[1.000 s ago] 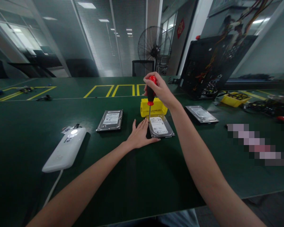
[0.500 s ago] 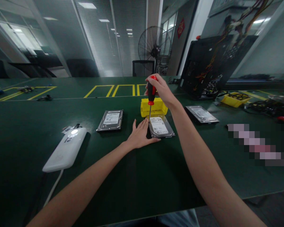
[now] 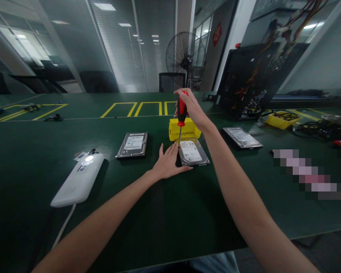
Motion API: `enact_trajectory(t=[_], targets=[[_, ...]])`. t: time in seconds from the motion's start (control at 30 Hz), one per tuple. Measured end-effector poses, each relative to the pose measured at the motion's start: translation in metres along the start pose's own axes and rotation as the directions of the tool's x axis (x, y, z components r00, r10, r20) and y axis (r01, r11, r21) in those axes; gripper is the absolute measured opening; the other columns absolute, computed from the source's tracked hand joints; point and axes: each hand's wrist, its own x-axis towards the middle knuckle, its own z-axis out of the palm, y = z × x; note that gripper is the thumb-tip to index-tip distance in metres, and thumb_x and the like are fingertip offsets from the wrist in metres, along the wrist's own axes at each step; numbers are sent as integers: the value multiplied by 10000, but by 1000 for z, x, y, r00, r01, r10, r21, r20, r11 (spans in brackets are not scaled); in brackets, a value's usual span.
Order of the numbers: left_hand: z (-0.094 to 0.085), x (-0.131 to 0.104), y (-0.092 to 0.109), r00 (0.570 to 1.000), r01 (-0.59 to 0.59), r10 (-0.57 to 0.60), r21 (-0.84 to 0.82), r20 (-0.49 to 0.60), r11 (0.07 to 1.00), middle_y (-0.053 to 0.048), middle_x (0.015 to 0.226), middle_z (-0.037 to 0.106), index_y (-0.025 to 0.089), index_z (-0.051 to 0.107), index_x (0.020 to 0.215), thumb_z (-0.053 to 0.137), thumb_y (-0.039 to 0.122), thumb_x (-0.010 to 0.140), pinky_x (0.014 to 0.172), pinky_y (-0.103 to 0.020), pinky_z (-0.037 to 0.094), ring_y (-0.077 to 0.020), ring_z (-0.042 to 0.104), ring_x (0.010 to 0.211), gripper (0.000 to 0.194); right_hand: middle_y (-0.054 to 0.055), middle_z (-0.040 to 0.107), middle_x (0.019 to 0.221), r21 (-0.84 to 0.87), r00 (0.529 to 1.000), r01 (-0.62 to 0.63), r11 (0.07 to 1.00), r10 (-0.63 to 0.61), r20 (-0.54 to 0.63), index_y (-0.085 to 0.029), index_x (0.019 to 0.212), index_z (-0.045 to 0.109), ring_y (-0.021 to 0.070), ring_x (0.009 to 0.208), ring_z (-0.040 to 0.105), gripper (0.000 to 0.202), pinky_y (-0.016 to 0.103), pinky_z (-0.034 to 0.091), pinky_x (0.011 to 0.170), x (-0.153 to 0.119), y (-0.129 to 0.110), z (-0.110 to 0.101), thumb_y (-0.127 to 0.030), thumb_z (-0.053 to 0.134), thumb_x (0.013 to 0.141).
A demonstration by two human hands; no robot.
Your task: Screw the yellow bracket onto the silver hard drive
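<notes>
Three hard drives lie on the green table (image 3: 159, 227), and we have a tool on only one. Right hand (image 3: 193, 108) is wrapped around the red-and-black screwdriver (image 3: 181, 114), shaft near upright, tip down at the left edge of the middle drive (image 3: 190, 151). Left hand (image 3: 165, 163) isn't clamped: thumb and fingers apart, fingertips by that edge close to the tip, thumb along the near edge.

Progress: middle drive sits label up and looks whole, no part seen lifted off. Can't tell if a screw is seated, turning or out (tip contact too small to read). Left drive (image 3: 133, 144) and right drive (image 3: 242, 137) also look whole, no hand on either; if they need the same work, we'd judge both as left to do.

Around us: yellow bin (image 3: 185, 129) stands just behind the middle drive, probably the main thing limiting reach from the far side. White power bank (image 3: 77, 182) with its cord (image 3: 64, 226) is off to the left, well apart. Computer case (image 3: 240, 76) stands back right, near a second yellow bin (image 3: 282, 120) and tangled cables (image 3: 315, 128). None of those block the driver.
</notes>
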Motion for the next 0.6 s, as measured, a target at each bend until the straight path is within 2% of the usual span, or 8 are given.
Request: enact_trajectory(t=[0.1,0.27,0.43,0.6], targets=[[-1,0,1,1000,6,-6,2,8,1000,-200,1563,192,115,86,1525,320,866,754,1155,-575,-60,-321,187,1449,1102,4,521,821,7,1000,-16,1000,16,3,-261,1055,498,135,684,566,354,324,526,668,0,-2,1,-573,456,892],[-2,0,2,1000,8,-8,7,11,1000,-206,1560,193,101,98,1521,317,867,754,1155,-575,-61,-319,182,1450,1106,-8,521,785,33,1000,-2,999,2,9,-242,991,494,133,709,576,337,307,535,692,-1,-4,0,-531,579,840],[-3,0,3,1000,9,-9,0,10,1000,-199,1563,191,134,84,1526,326,858,759,1150,-584,-63,-326,184,1449,1082,-16,524,810,71,999,26,997,-29,45,-258,1070,488,108,684,568,362,277,528,705,1,0,0,-504,605,831],[-5,0,4,999,13,-13,-3,32,1000,-207,1565,171,112,88,1524,316,863,761,1153,-572,-71,-318,170,1453,1095,-10,517,837,29,996,83,996,-84,34,-289,1207,442,111,673,562,439,292,522,692,3,6,1,-512,574,853]])
